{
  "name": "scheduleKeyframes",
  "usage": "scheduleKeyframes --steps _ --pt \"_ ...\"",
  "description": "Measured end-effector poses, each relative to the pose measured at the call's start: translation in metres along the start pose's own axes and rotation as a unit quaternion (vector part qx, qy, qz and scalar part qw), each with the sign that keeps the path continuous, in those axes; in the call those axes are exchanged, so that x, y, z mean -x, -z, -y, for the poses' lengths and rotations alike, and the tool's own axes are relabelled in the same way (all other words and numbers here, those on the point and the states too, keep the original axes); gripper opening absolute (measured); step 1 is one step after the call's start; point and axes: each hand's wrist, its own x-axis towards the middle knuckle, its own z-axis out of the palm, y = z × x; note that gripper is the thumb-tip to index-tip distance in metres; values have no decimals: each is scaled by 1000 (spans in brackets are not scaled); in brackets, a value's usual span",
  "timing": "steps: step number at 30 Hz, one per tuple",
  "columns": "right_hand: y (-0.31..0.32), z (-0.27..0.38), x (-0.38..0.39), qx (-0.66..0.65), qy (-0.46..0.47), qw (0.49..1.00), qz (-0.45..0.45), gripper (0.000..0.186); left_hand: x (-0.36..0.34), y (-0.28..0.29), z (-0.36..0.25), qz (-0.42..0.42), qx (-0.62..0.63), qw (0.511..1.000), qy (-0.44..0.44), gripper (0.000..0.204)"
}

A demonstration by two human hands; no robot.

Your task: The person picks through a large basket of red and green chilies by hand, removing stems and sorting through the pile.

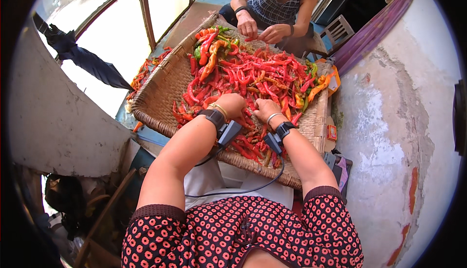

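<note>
Red chili peppers [248,75] lie heaped in a large woven basket tray [165,85] in front of me. Over the near middle of the heap, my left hand [232,104] is curled closed, its fingertips turned away from view. Close by on its right, my right hand [267,109] has its fingers bent together among the peppers. Whatever either hand grips is hidden. Larger red, orange and green peppers [210,56] sit in the tray's far left corner. More green and orange peppers [318,88] lie along its right side.
Across the tray a co-worker's hands [262,30] handle a red pepper. A folded dark umbrella [87,56] hangs at the left by the window. More peppers [146,71] lie outside the tray's left rim. A worn wall [379,136] stands at the right; a cable [253,189] links my wrist devices.
</note>
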Motion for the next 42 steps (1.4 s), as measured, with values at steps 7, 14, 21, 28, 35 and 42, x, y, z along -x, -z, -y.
scheduleKeyframes --steps 7,14,21,28,35,42 --pt "7 4 10 28 20 999 -23 22 6 11 -5 -42 -60 993 91 30" --pt "53 -8 -4 -308 25 949 -53 25 8 6 2 -5 -77 991 109 31" --pt "55 -28 19 -27 195 974 109 48 3 -3 6 -43 -11 999 17 24" --pt "23 -17 62 112 241 956 123 34 7 12 -1 86 37 995 22 35" --pt "27 -11 44 60 259 963 49 19 0 6 -2 12 99 994 -31 26" --pt "34 7 37 -710 12 703 38 7 2 20 -14 48 524 850 -11 34"
